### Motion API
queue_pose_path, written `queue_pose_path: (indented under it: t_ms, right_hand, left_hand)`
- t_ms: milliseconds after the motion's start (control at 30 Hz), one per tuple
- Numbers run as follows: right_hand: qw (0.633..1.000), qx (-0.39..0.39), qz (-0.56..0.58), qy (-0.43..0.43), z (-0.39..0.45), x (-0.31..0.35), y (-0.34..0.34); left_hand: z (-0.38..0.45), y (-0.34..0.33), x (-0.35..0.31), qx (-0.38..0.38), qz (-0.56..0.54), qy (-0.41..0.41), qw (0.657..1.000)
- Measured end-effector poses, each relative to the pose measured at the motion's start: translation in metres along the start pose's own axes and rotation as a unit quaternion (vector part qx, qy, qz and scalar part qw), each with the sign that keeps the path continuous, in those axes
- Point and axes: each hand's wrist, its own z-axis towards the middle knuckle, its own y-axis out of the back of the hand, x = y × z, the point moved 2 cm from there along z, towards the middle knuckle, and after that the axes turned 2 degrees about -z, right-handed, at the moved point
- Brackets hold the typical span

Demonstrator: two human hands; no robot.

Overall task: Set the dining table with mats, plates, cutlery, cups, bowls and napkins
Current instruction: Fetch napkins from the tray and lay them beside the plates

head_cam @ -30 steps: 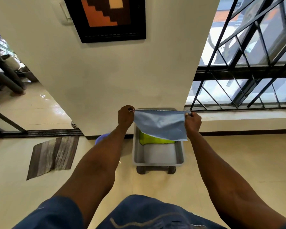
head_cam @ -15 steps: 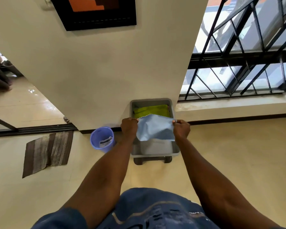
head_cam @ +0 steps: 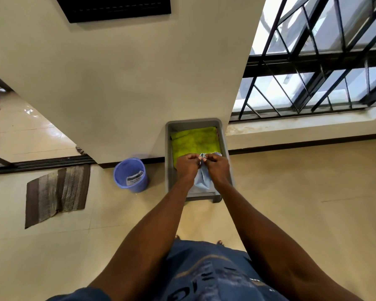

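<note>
So at this point the table setting had barely started, as far as I could tell. No tabletop was in view at all, and no mats, plates, cutlery, cups or bowls either. The person stood over a grey bin [head_cam: 225, 153] on the floor by the wall. Both hands were up close together above it: the left hand [head_cam: 187, 166] and right hand [head_cam: 217, 167] each had a tight pinching grip on the top edge of a light blue napkin [head_cam: 202, 181], which hung down folded between them. A yellow-green cloth [head_cam: 194, 142] lay inside the bin, under and beyond the hands. A purple bucket [head_cam: 130, 174] sat just beside the bin and a striped rug [head_cam: 57, 192] lay further left. My guess: napkin folding was underway, and everything else was left to do.
</note>
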Motion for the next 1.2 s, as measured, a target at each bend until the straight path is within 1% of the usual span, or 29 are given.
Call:
queue_pose_path:
  t_ms: [233, 367, 500, 600, 700, 833, 1000, 1100, 1167, 1200]
  right_hand:
    - [0.998, -0.005, -0.051, 0.044, -0.006, 0.004, -0.004]
    - [0.998, -0.014, -0.032, 0.048, -0.012, 0.005, -0.005]
    - [0.996, -0.056, -0.05, 0.043, -0.016, 0.006, -0.004]
    - [0.995, -0.063, -0.057, 0.051, -0.017, 0.007, -0.005]
    - [0.995, -0.062, -0.056, 0.054, -0.016, 0.006, -0.004]
    - [0.995, -0.072, -0.042, 0.056, -0.017, 0.005, -0.004]
    - [0.998, -0.038, -0.043, 0.024, -0.013, 0.003, -0.006]
    - [0.998, -0.002, 0.028, -0.047, -0.011, 0.0, -0.006]
    - [0.989, 0.037, 0.091, -0.108, -0.007, -0.001, -0.007]
    - [0.984, 0.045, 0.112, -0.131, -0.005, -0.003, -0.008]
  left_hand:
    - [-0.008, 0.001, -0.007, -0.014, 0.008, -0.025, 1.0]
    - [-0.009, 0.002, -0.008, -0.021, 0.012, -0.038, 0.999]
    - [-0.011, 0.001, -0.008, -0.024, 0.013, -0.047, 0.999]
    - [-0.012, 0.0, -0.01, -0.019, 0.025, -0.054, 0.998]
    - [-0.012, -0.002, -0.011, -0.005, 0.034, -0.048, 0.998]
    - [-0.011, -0.004, -0.009, 0.009, 0.015, -0.022, 1.0]
    - [-0.004, -0.003, -0.006, 0.025, 0.024, -0.006, 0.999]
    - [0.0, 0.003, -0.007, 0.026, 0.037, -0.015, 0.999]
    - [0.003, 0.006, -0.008, 0.034, 0.039, -0.023, 0.998]
    - [0.005, 0.007, -0.009, 0.039, 0.04, -0.027, 0.998]
